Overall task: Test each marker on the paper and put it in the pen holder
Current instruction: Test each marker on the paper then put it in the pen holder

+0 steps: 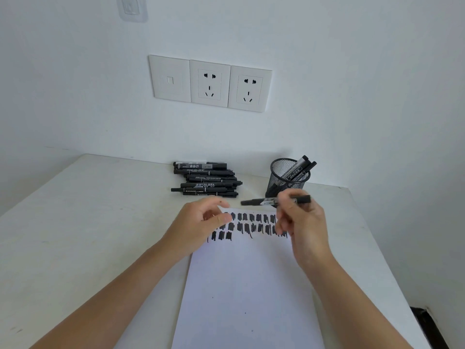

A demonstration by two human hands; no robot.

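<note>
Marker I'm on, a black one with a pale printed label (261, 202), is pinched sideways in my right hand (302, 222) over the top edge of the white paper sheet (246, 285), just in front of the black wire-mesh pen holder (279, 182). My left hand (201, 222) sits at the paper's top-left corner, fingers loosely curled, nothing in it that I can see. Can't tell if the cap's on tbh. If it's tested, I'd guess next is tipping it upright into the holder. A pile of black markers (206, 180) waits on the white counter (88, 222).
</note>
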